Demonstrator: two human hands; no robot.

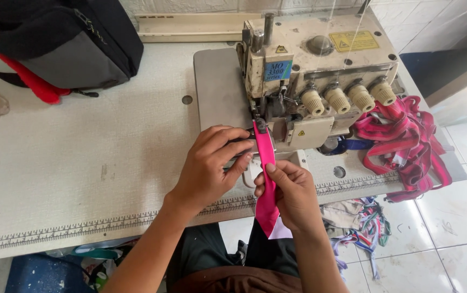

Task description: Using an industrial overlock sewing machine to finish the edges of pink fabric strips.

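Head view: both hands (244, 173) pinch pink strip (266, 179) at overlock machine (314, 70).

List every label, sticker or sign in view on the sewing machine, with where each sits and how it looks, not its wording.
Blue label: front of the machine head, upper left; small rectangle, blue with dark print.
Yellow label: top of the machine, right side; wide rectangle, yellow with dark print.
Warning sticker: just above the blue label; small yellow triangle.
Second warning sticker: lower front cover, right of the pink strip; small yellow triangle.
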